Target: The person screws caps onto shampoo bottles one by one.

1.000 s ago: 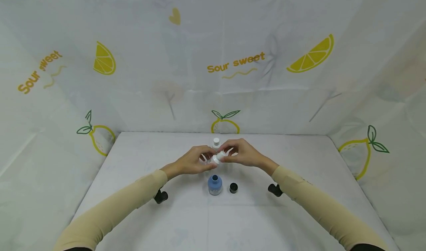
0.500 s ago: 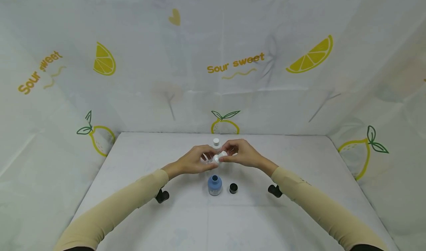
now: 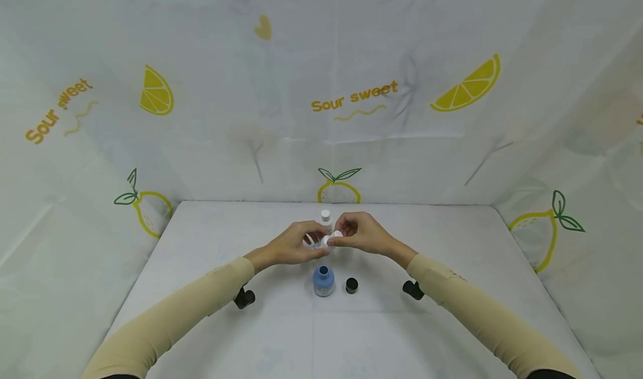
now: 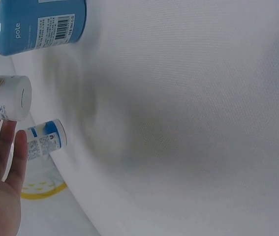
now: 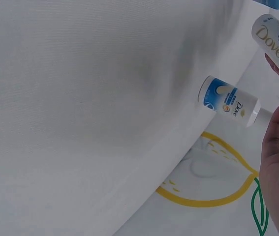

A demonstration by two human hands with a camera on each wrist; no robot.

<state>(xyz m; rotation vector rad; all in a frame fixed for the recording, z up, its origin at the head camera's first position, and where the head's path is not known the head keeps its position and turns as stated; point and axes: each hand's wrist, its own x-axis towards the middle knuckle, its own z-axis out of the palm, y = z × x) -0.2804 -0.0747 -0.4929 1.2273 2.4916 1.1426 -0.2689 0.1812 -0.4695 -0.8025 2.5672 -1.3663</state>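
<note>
My left hand [image 3: 288, 243] holds a white Dove bottle [image 5: 274, 42], tilted and raised above the table, its top leaning toward the right. Thumb and fingers of my right hand [image 3: 370, 233] pinch the white cap [image 3: 337, 234] at its upper end; the fingers partly hide it. In the left wrist view the bottle's base faces the camera. Just behind stands a smaller white-and-blue Dove bottle [image 5: 228, 101], upright with a white cap. Nearer to me are an uncapped blue bottle [image 3: 324, 282] and a loose black cap [image 3: 351, 285].
A white cloth covers the table [image 3: 382, 334]. Behind it hangs a white curtain [image 3: 241, 144] with lemon prints, meeting the table's back edge. Black wrist cameras hang below the left sleeve [image 3: 186, 306] and the right sleeve [image 3: 482, 306].
The right hand's fingers have turned and shifted slightly left on the cap, covering more of it. The left hand keeps its hold; the standing bottles and black cap stay put.
</note>
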